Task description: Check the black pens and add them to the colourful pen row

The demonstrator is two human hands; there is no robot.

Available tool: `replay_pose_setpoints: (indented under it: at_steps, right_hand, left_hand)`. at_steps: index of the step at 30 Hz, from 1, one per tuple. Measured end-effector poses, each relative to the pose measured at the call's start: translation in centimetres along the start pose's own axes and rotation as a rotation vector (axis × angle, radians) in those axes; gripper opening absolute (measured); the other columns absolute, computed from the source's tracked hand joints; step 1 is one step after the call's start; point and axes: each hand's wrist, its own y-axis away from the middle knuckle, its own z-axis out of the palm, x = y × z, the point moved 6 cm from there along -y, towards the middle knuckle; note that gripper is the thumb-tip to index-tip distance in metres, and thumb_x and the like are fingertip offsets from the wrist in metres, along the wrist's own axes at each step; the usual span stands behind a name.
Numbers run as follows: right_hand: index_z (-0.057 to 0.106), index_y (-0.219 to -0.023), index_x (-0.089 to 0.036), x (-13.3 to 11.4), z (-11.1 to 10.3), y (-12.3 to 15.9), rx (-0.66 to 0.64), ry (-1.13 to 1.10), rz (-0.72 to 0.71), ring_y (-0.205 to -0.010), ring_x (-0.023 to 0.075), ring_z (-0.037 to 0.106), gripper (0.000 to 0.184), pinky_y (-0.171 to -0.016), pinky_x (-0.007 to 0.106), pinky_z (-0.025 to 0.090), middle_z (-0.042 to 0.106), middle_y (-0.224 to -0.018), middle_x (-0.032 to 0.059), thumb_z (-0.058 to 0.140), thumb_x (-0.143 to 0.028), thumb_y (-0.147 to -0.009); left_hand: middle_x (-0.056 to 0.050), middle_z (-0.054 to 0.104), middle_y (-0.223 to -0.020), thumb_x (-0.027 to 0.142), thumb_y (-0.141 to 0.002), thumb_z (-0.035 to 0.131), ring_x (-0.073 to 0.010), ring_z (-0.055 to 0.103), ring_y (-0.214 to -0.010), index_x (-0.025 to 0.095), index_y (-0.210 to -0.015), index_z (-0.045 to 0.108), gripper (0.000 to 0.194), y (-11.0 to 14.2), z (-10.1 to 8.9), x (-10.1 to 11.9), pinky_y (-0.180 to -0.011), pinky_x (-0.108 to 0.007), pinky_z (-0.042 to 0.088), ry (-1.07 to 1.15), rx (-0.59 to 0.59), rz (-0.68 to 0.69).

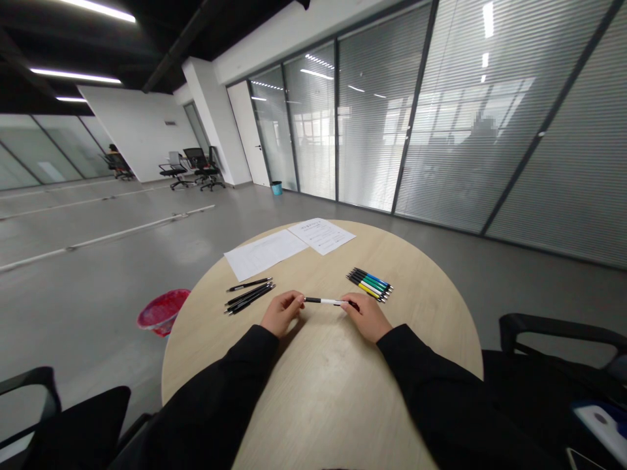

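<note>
Pen ends hidden by left hand, right hand

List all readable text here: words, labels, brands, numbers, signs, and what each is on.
Nothing can be quoted; no text is legible.
Right printed sheet: text too small to read.
Left printed sheet: faint lines, too small to read.
White-and-black pen, coloured pens, black pens: no legible markings.
Dark label on white wall: too small to read.
</note>
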Motion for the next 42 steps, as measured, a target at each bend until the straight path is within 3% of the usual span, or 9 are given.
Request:
replay_pose_setpoints:
  at_steps: [4,9,18,23,33,42]
  right_hand:
    - [0.068,-0.088,-0.018,0.3,0.0,0.0,0.008,0.004,0.009,-0.071,0.0161,0.055,0.016,-0.066,0.027,0.038,0.066,-0.079,0.0029,0.054,-0.025,-0.091]
    - [0.068,-0.088,-0.018,0.5,0.0,0.0,0.008,0.005,0.003,-0.076,0.0174,0.058,0.016,-0.071,0.028,0.041,0.068,-0.083,0.0043,0.053,-0.024,-0.091]
    - [0.069,-0.09,-0.018,0.3,0.0,0.0,0.004,-0.023,-0.01,-0.077,0.0176,0.059,0.016,-0.071,0.029,0.042,0.069,-0.086,0.0048,0.054,-0.023,-0.091]
    - [0.068,-0.091,-0.018,0.3,0.0,0.0,0.017,-0.018,-0.001,-0.079,0.0178,0.059,0.015,-0.073,0.029,0.042,0.069,-0.087,0.0049,0.054,-0.022,-0.09]
    - [0.068,-0.089,-0.018,0.5,-0.3,-0.1,0.031,-0.013,0.014,-0.076,0.0173,0.058,0.016,-0.07,0.028,0.04,0.068,-0.084,0.0043,0.053,-0.023,-0.091]
    - [0.068,-0.088,-0.018,0.7,-0.3,-0.1,0.035,-0.008,0.031,-0.069,0.0161,0.054,0.016,-0.064,0.027,0.036,0.065,-0.078,0.0026,0.053,-0.023,-0.09]
  left_hand:
    - [0.001,0.058,-0.073,0.041,-0.07,0.075,-0.0093,0.05,-0.056,0.015,-0.098,0.063,0.04,-0.1,0.3,0.0,-0.054,-0.023,0.042,0.167,-0.026,0.028]
    - [0.001,0.058,-0.067,0.04,-0.07,0.074,-0.0097,0.05,-0.056,0.014,-0.087,0.065,0.032,-0.1,0.2,-0.1,-0.054,-0.023,0.042,0.096,-0.026,0.017]
    - [0.003,0.052,-0.052,0.052,-0.078,0.062,-0.0088,0.043,-0.049,0.015,-0.068,0.059,0.038,-0.1,0.1,0.1,-0.052,-0.022,0.035,-0.037,-0.006,0.004]
    - [0.004,0.05,-0.05,0.052,-0.079,0.06,-0.0085,0.04,-0.047,0.015,-0.067,0.059,0.039,-0.2,-0.1,-0.2,-0.049,-0.022,0.032,-0.026,0.012,-0.013]
    - [0.001,0.059,-0.069,0.042,-0.074,0.07,-0.0092,0.051,-0.054,0.015,-0.085,0.061,0.031,-0.4,-0.5,-0.5,-0.053,-0.023,0.042,0.113,0.033,0.031]
    - [0.001,0.061,-0.071,0.04,-0.077,0.068,-0.0101,0.055,-0.058,0.015,-0.084,0.058,0.028,-0.5,-0.7,-0.9,-0.057,-0.023,0.043,0.108,0.066,0.062]
